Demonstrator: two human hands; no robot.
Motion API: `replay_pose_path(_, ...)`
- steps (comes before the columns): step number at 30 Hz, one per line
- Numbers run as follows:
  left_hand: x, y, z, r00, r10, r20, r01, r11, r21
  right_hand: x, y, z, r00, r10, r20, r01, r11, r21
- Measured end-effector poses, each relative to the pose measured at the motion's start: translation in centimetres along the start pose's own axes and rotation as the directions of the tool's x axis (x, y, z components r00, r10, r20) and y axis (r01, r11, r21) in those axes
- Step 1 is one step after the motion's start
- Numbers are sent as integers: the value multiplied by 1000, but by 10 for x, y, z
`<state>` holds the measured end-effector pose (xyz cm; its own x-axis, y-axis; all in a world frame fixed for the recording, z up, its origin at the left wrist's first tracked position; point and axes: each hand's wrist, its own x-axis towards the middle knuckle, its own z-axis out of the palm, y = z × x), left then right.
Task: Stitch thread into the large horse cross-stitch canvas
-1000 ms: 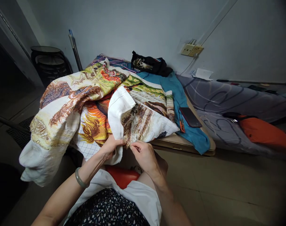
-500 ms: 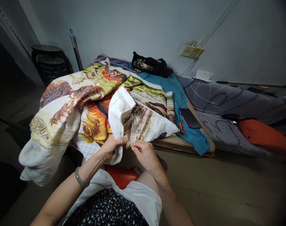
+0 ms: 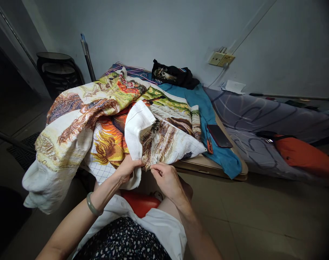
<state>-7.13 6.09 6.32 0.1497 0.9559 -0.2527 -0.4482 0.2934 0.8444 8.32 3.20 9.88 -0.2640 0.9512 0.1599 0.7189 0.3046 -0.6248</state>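
A large cross-stitch cloth (image 3: 104,119) with orange, green and brown stitched pictures is bunched over a low table and hangs off its near edge. My left hand (image 3: 128,169), a green bangle on its wrist, pinches a folded white corner of the cloth from below. My right hand (image 3: 167,178) is closed in a pinch at the brown stitched patch right beside it; what its fingertips hold is too small to make out.
A dark phone (image 3: 219,136) and an orange-handled tool (image 3: 209,145) lie on a teal cloth (image 3: 207,112) on the table (image 3: 207,164). A black bag (image 3: 172,76) sits at the back. A grey mattress (image 3: 262,115) with an orange bag (image 3: 305,153) lies right. A red stool (image 3: 138,202) is under me.
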Motion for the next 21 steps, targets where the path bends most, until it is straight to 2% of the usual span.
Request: replay_pose_path(21, 0, 1, -1, 1000, -12, -12, 12, 999, -36, 0, 11, 11, 996, -11, -87, 24, 989, 148)
